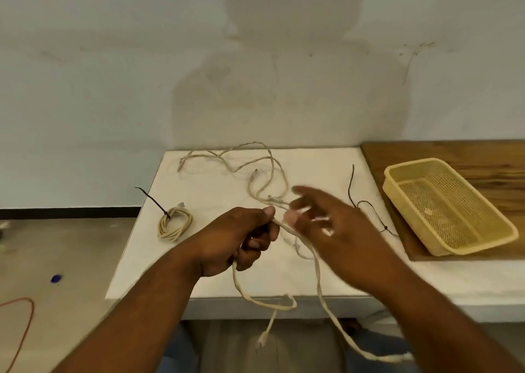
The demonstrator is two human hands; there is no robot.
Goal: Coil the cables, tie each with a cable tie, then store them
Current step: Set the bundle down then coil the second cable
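Observation:
My left hand [241,236] grips a beige cable [318,281] above the white table [199,273]. Two lengths of that cable hang past the table's front edge, each ending in a plug. My right hand [335,224] is blurred just right of the left hand, fingers spread, and the cable passes under it; I cannot tell whether it holds the cable. A coiled beige cable [174,223] with a black cable tie around it lies at the table's left. More loose beige cable [247,162] sprawls at the back. Two black cable ties [366,205] lie to the right of my hands.
A yellow mesh basket [397,179] sits on a wooden board [454,151] at the right. A grey wall rises directly behind the table. On the floor at the left lie an orange cord [27,315] and a small blue object [56,278].

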